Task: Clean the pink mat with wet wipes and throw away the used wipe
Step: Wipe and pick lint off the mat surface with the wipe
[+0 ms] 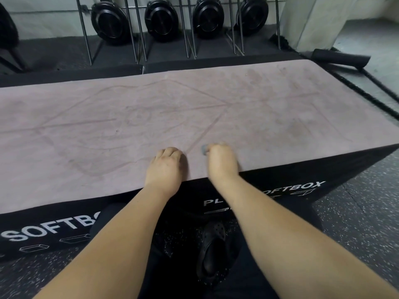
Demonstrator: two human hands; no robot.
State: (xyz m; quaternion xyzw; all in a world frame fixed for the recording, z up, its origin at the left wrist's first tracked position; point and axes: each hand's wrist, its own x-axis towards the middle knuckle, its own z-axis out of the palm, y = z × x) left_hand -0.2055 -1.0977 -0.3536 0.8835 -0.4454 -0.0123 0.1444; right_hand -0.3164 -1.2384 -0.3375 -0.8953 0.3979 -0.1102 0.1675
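The pink mat [194,108] lies spread over black soft boxes and shows dark damp streaks and patches. My left hand [165,167] rests on the mat's near edge with its fingers curled under, nothing visible in it. Just to its right, my right hand [221,160] is closed in a fist on the mat's near edge. A small grey bit of a wet wipe [204,149] pokes out beside its knuckles; most of the wipe is hidden inside the fist.
The black soft boxes [302,190] carry white "SOFTBOX" lettering on the front. Behind the mat stand several black weight plates [162,18] in a metal rack. A black roller [341,58] and a thick rope [367,91] lie at the right. My dark shoe [211,255] is on the speckled floor.
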